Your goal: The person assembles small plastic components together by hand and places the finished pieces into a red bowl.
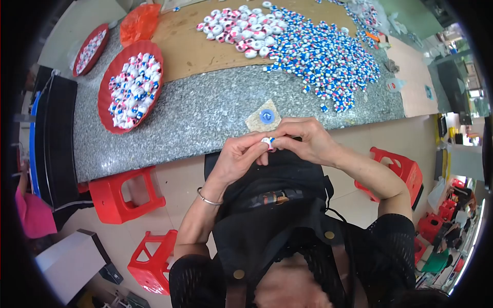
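Both hands meet just off the table's front edge, fingertips pinched on one small white, blue and pink piece [268, 141]. My left hand [241, 156] grips it from the left, and my right hand [305, 138] holds it from the right. Just above the hands, a blue round cap [267, 116] rests on a small speckled tile [254, 122] at the table edge. Beyond lie a heap of larger white and pink pieces [246, 28] and a wide spread of small blue and white pieces [328, 59].
A red bowl [105, 110] of white and blue pieces stands at left on the granite table [205, 102], with a smaller red bowl [105, 31] behind. Red stools [110, 203] stand below the table. At far left a person in pink [38, 215] shows partly.
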